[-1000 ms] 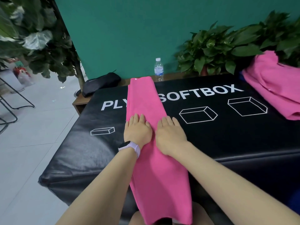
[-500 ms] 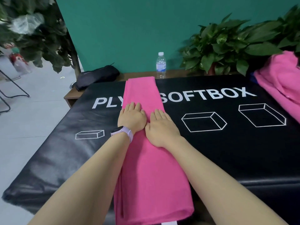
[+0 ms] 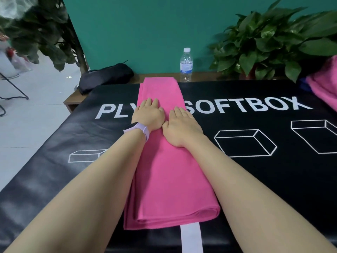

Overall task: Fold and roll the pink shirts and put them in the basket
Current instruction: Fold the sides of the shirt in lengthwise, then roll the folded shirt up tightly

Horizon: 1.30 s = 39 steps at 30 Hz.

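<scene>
Pink shirt (image 3: 169, 167), folded into a long narrow strip, lying flat on the black padded mat (image 3: 255, 179), running from the near edge up to the far edge. Left hand (image 3: 148, 116) and right hand (image 3: 181, 128) side by side on the far half of the strip, palms down, fingers straight and close together, pressing and gripping nothing.

Possible trouble: layers sliding apart under the flat palms, since the near end already shows several loose edges stacked at the left corner. Uneven pressure likely to skew the strip and give a crooked, cone-shaped roll. Far end touching the mat's far edge, just beside the water bottle (image 3: 186, 64); a push further away may knock it over.

Plenty of bare mat to the right, up to the pink pile (image 3: 324, 88) at the far right corner. Less room on the left before the mat's edge. Basket not in view, so its distance impossible to judge.
</scene>
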Motion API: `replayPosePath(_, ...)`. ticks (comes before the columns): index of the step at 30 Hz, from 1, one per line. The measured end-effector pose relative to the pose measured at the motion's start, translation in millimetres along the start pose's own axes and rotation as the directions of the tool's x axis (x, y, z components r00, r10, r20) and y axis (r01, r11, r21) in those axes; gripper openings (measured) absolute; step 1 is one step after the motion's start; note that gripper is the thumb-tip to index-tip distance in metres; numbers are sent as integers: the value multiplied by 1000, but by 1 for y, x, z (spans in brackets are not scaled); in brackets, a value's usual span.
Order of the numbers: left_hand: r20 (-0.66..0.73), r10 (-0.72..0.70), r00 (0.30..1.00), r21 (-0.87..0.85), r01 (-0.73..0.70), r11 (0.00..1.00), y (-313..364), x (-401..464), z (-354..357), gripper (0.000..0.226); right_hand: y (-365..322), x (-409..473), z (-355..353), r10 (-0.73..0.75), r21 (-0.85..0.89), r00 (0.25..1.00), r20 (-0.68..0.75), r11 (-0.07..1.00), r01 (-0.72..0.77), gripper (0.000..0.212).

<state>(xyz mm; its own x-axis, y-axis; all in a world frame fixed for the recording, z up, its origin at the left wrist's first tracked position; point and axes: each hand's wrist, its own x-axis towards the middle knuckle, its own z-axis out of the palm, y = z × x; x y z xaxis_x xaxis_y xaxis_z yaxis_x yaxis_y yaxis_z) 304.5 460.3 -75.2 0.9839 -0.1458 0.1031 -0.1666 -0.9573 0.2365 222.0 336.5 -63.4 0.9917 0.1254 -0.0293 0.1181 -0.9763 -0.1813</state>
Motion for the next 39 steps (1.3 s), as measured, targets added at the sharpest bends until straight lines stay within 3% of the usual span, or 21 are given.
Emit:
replayPosePath(6,1,-10,1000,-7,10,1000,-4,19,-2,46,2,20,-7,-14,-18,997,70,1000,15,63)
replayPosePath(11,-18,5,1000,23,-5,1000,-7,25,3,42,4,28,0,-21,27,1000,19,999,21,62)
replayPosePath(13,-59,14,998,36,-12,999,-4,22,2,38,4,27,1,-23,58,998,-59,998,27,57)
replayPosePath(16,-177,19,984,162,10,987,5,6,-6,33,-2,17,-1,-63,-1,945,-320,998,66,30)
replayPosePath(18,-111,15,994,217,9,976,12,-8,-15,31,-6,6,-6,-145,-91,920,-364,989,120,22)
replayPosePath(22,189,-51,981,301,-8,953,16,-42,-41,47,-1,-25,-15,-161,-41,971,-174,987,157,26)
replayPosePath(25,277,134,952,186,-190,964,7,-102,-45,48,10,-78,-14,-270,-111,958,-99,960,259,37)
replayPosePath(28,99,391,915,73,-399,914,-6,-179,-43,48,25,-138,-16,-417,-143,893,-171,907,397,35)
replayPosePath(30,68,448,891,5,-450,893,-14,-221,-40,52,34,-169,-16,-482,-150,845,-232,876,459,24)
replayPosePath(35,98,374,922,-20,-374,927,-23,-280,-40,59,38,-223,0,-369,151,881,-296,893,425,24)
replayPosePath(39,97,302,949,0,-303,953,-15,-297,-43,56,33,-239,7,-255,166,931,-260,938,303,34)
